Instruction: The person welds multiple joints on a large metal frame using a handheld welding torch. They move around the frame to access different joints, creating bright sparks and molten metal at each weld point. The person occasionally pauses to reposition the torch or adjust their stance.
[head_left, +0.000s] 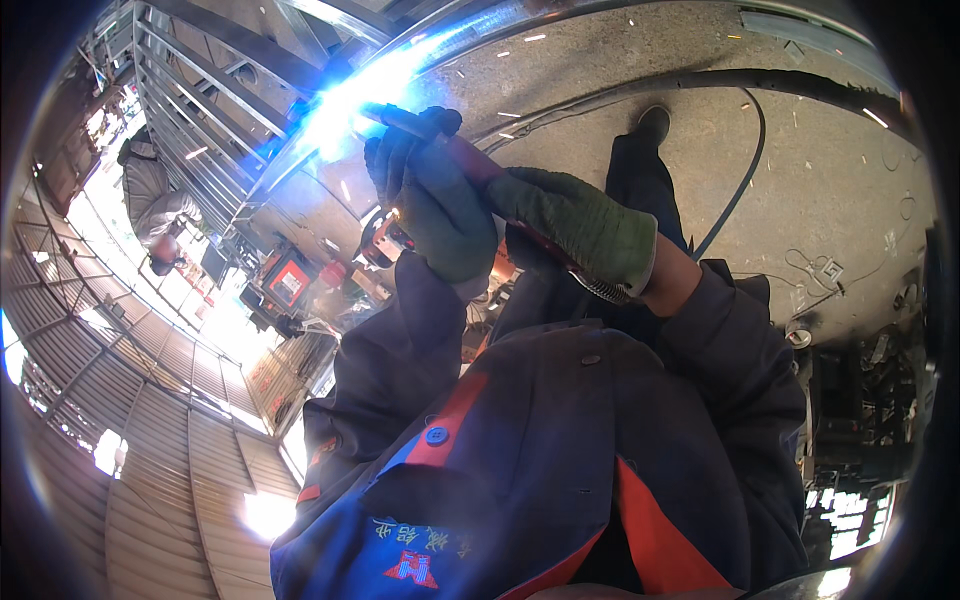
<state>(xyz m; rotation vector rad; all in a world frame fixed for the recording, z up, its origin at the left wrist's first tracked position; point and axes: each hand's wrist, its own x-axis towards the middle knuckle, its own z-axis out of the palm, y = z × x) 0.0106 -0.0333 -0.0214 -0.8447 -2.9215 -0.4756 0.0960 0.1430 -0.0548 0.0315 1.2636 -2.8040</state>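
Observation:
A welding torch point(405, 122) with a dark nozzle and a reddish handle points up and left into a blinding blue-white arc. My left hand point(440, 215), in a green and dark glove, is closed around the torch near its front. Farther back, my right hand point(575, 215), also gloved, wraps the torch's handle, and a coiled spring sleeve point(598, 287) shows below it. The arc burns on a metal frame point(205, 135) with many parallel bars. Glare hides the joint and the nozzle's very tip.
Sparks fly over the concrete floor point(820, 170). A thick black hose point(740, 78) and a thinner cable point(762, 140) cross it on the right. Another person point(160, 205) is beyond the frame at left. A red machine point(288, 283) stands nearby; dark equipment point(860, 410) sits lower right.

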